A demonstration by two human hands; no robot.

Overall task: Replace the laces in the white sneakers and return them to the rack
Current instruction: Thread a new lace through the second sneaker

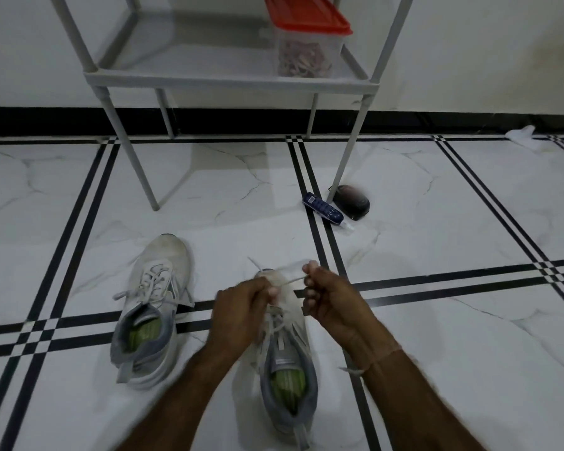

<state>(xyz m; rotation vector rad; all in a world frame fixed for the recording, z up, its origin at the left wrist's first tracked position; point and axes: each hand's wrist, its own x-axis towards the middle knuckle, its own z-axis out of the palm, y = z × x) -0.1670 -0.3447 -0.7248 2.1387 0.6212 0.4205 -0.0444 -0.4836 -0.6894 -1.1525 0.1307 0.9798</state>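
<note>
While both hands work above it, the nearer white sneaker (287,382) stands on the floor in front of the rack (225,80), toe toward the rack and heel toward the person. The left hand (241,307) and the right hand (329,301) are each clenched on the lace (290,281). A short taut span runs between them over the toe end, and a free tip sticks out past the left hand on the rack side. Motion blur hides which eyelets are threaded.

The second white sneaker (153,307) also lies in front of the rack, nearer its left legs, loosely laced with its ends trailing. At the right end of the rack's shelf stands a clear container (306,43) with a red lid, holding what look like coiled laces. At the foot of the rack's front right leg lie a blue tube (323,211) and a dark rounded object (352,201).

Likely faults:
- **Uneven ends:** pulling harder with one hand would probably leave one end too short to tie.
- **Shoe dragged or tipped:** nothing pins the nearer sneaker down, so a sharp tug could move it.
- **Missed eyelet:** a skipped or crossed eyelet could go unnoticed at this pace.
- **Snagged lace:** the second sneaker's trailing ends might catch on a rack leg when it is lifted.
- **Crowded shelf:** setting both shoes on the shelf could nudge the container off its right end.
</note>
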